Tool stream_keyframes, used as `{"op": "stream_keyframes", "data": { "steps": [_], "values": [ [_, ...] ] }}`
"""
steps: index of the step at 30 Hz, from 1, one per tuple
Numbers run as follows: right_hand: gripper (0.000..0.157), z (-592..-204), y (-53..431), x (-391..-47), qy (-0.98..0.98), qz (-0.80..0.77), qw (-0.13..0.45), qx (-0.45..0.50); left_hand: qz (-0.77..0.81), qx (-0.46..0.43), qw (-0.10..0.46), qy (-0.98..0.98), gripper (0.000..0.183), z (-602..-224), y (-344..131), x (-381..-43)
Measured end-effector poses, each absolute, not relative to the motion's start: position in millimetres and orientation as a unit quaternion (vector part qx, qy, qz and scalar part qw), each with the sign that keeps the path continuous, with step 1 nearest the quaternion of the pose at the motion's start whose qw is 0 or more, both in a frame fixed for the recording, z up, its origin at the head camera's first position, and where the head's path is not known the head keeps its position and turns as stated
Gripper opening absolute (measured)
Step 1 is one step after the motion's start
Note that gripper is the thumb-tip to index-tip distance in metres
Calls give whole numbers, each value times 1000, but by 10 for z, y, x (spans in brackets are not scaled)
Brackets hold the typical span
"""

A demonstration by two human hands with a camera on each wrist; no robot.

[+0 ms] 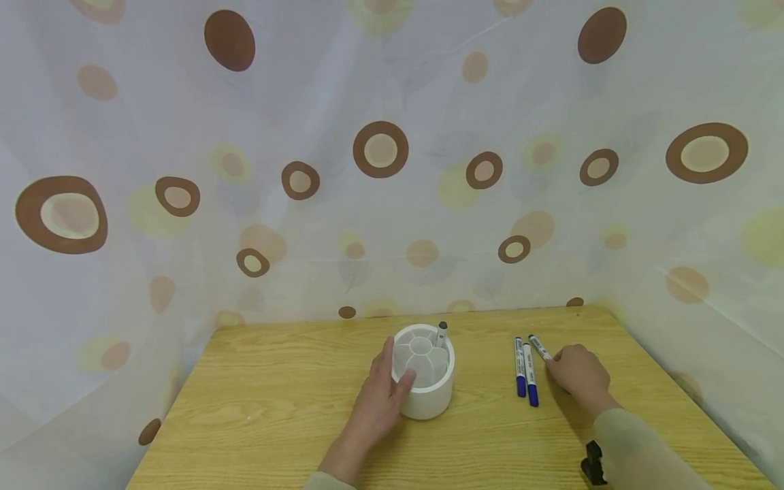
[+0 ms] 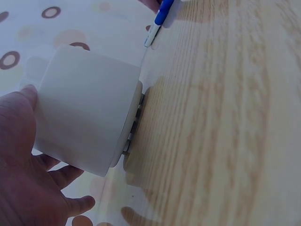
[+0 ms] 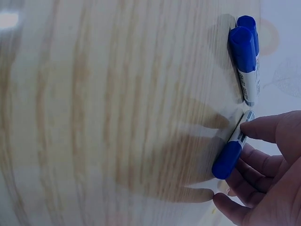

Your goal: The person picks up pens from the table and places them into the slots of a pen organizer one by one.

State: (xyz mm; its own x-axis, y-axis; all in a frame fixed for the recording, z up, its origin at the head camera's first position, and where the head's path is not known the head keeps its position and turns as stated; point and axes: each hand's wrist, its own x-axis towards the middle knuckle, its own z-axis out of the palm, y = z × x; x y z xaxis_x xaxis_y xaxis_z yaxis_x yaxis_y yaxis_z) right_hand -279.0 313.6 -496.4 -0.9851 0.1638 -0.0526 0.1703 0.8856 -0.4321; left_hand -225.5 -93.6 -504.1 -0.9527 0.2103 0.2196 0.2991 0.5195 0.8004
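On the tabletop (image 1: 269,401): holder (image 1: 429,404), with one pen (image 1: 442,334) in its one-o'clock compartment and left grip (image 1: 376,403) against its eight-o'clock side. At three o'clock from there, two pens (image 1: 520,361) side by side; just beyond, third pen (image 1: 540,347) in right grip (image 1: 579,375). Behind, at twelve, curtain (image 1: 416,211).

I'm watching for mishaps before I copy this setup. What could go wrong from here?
1. The right hand pinches one marker close to two other markers; it might nudge those, and they could roll.

2. The left hand grips the white holder from one side; an uneven push might slide or tip it, perhaps spilling the upright marker that sticks up above its rim.
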Motion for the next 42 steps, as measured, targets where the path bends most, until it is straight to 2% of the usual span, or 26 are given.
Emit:
{"op": "stream_keyframes", "data": {
  "steps": [9,15,24,42],
  "values": [
    [39,-4927,3131,-2731,967,-238,14,96,-470,-144,48,-870,81,-5029,-932,-2246],
    [37,-4913,3118,-2702,962,-251,11,106,-470,-144,47,-870,82,-5031,-931,-2245],
    [46,-4860,3109,-2623,952,-282,0,116,-469,-147,49,-869,82,-5043,-931,-2248],
    [51,-4653,2918,-2500,947,-309,-27,84,-474,-150,51,-866,80,-5030,-931,-2241]
  ]
}}
